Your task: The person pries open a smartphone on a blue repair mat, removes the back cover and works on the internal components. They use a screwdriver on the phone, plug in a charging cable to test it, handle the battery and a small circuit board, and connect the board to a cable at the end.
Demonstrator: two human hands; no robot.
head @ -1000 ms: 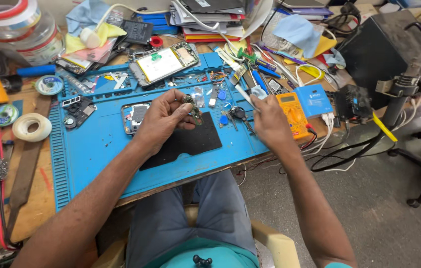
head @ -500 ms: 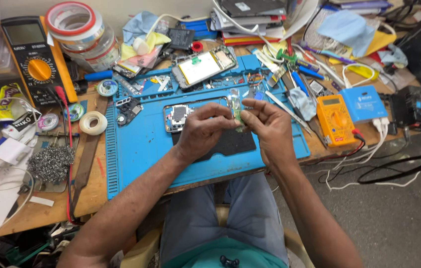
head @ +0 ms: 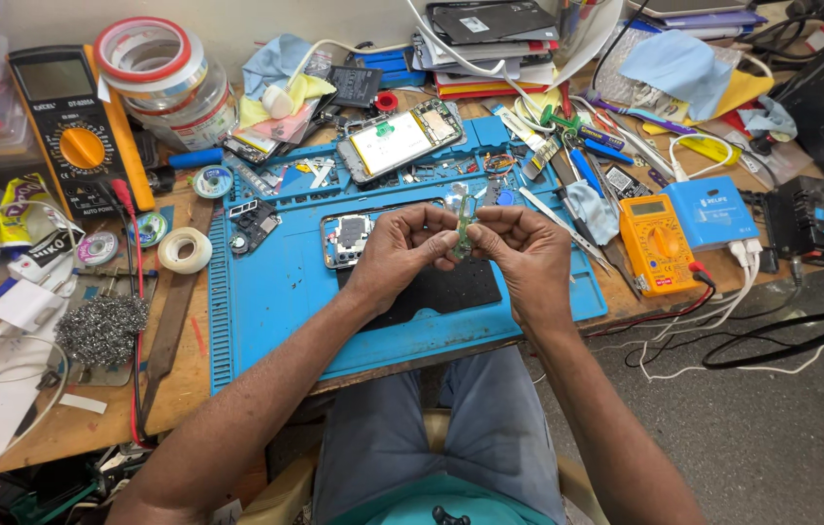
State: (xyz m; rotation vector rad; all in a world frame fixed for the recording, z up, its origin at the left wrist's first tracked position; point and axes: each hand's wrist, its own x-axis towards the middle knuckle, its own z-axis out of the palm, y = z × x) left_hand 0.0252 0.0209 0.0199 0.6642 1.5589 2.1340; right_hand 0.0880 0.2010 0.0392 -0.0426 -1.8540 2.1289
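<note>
Small green board (head: 463, 226), a narrow circuit strip, held up between both hands above the blue mat (head: 276, 292), over the black pad (head: 436, 290) at mat centre. Long axis runs near-to-far, roughly upright in the view; top end pokes out past the fingertips toward the far side, lower end hidden behind the fingers.

Left hand (head: 400, 255) comes in from the left, thumb and forefinger pressed together on the board's left edge, other fingers curled under. Right hand (head: 527, 255) comes in from the right, thumb and forefinger pinching the right edge, rest of fingers folded. Fingertips of the two hands nearly meet at the board; both equally near, board sits right between them. Whether a tool is also in the pinch: cannot tell, too small.

Outward: opened phone body (head: 347, 238) lies on the mat just left of the left hand. Phone with yellow-white back (head: 402, 139) on the far part of the mat. Small orange meter (head: 657, 243) right of the right hand, off the mat edge, blue box (head: 713, 212) beside it. Big yellow meter (head: 72, 126) far left, tape rolls (head: 154, 63) next to it. White tape ring (head: 185, 250) and steel wool (head: 101, 329) on the wood bench left of the mat. Tweezers and drivers (head: 577, 146) scattered far right.
</note>
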